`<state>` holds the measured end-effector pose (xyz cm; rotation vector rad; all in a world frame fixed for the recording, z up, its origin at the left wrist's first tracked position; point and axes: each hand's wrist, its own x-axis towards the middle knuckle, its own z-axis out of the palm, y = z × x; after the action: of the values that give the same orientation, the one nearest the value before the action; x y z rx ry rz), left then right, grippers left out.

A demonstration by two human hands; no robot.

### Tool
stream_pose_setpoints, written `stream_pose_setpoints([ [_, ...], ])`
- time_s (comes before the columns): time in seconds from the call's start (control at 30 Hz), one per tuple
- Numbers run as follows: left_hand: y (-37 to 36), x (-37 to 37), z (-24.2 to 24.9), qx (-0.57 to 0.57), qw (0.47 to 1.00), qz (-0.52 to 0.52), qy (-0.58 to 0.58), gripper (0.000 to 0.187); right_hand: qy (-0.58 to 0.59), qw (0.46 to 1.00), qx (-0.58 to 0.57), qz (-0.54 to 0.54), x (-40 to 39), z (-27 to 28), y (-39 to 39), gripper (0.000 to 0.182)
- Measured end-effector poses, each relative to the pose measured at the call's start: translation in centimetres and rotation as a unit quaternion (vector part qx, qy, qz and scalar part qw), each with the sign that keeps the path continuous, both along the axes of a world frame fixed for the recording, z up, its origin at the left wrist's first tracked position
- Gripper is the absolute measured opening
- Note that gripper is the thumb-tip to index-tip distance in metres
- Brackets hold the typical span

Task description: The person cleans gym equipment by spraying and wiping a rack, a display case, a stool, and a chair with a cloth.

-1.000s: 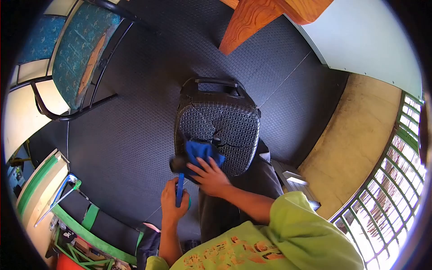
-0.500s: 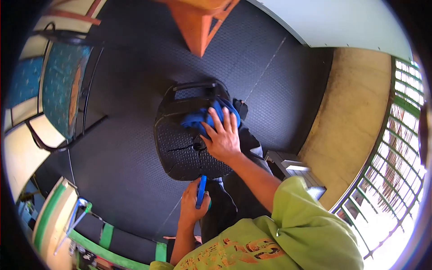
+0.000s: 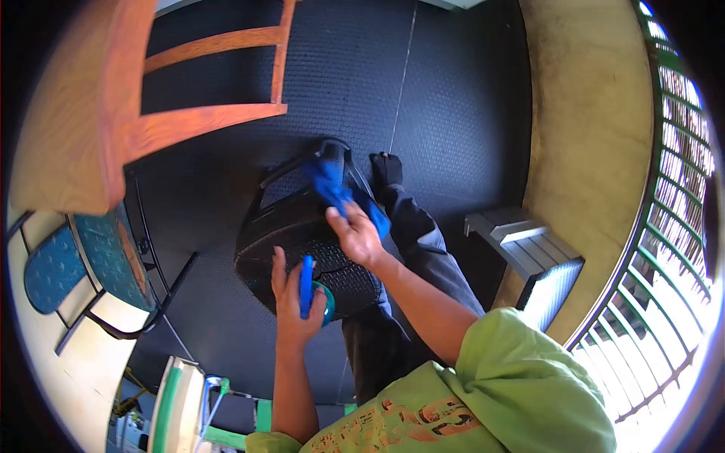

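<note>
A black plastic stool [image 3: 264, 240] is in front of me between my legs, its textured seat cracked and its side frame facing away. My right hand [image 3: 358, 235] is closed on a blue cloth [image 3: 366, 213], which is bunched against the stool's side frame and partly blurred by motion. My left hand [image 3: 297, 302] is beside the near left part of the seat, wrapped round a spray bottle [image 3: 306, 287] with a blue head and a green body, seen from above. Its index finger is raised, and the lower body of the bottle is mostly hidden by the hand.
A wooden chair [image 3: 204, 128] stands at upper left, with a blue-patterned chair [image 3: 113, 257] below it. To the right are a grey step stool [image 3: 521, 241], a low wall [image 3: 589, 151] and a green barred grille [image 3: 642, 302]. Green-edged furniture [image 3: 170, 408] is at lower left.
My left hand has risen with the spray bottle to beside the seat. The right hand has gone from flat on the cloth to gripping it. The stool has tilted, and the view has shifted.
</note>
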<state>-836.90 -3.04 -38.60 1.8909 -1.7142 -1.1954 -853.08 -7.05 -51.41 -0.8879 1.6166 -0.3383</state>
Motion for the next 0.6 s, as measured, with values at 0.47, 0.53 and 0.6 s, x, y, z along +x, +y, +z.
stream_pose_setpoints([
  [0.47,-3.4,-1.0,-3.3,0.087,0.990,-0.112,-0.027,0.044,-0.153,0.956,0.240,-0.076,-3.0,-0.7,0.0,0.086],
  [0.53,-3.6,-1.6,-3.3,0.109,0.989,-0.099,-0.030,0.044,-0.248,0.934,0.244,-0.078,-2.8,-3.7,-2.4,0.088],
  [0.6,-3.4,-1.5,-3.0,0.134,0.986,-0.091,-0.038,0.044,-0.173,0.957,0.224,-0.066,-2.3,-5.2,-1.1,0.087],
])
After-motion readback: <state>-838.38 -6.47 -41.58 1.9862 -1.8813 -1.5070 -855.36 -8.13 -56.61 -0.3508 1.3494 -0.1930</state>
